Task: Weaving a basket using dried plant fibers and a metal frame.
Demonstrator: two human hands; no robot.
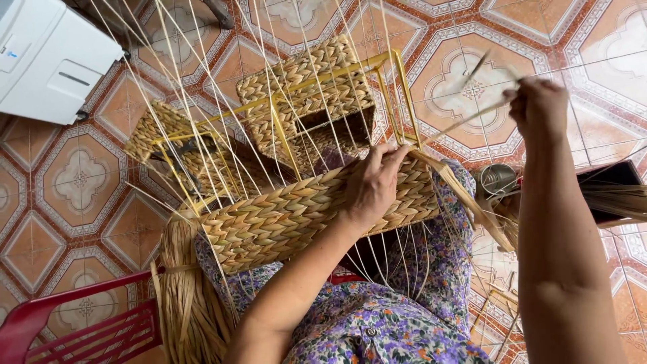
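This looks like a home where someone weaves baskets by hand. The floor has orange and white patterned tiles like a house or porch, and a red plastic chair and a white machine stand on it. A half-woven basket on a yellow wire frame, a bundle of dry straw and a small tin can show the craft work.

Single head-worn view, looking steeply down, close over lap and woven basket, tiled floor beyond
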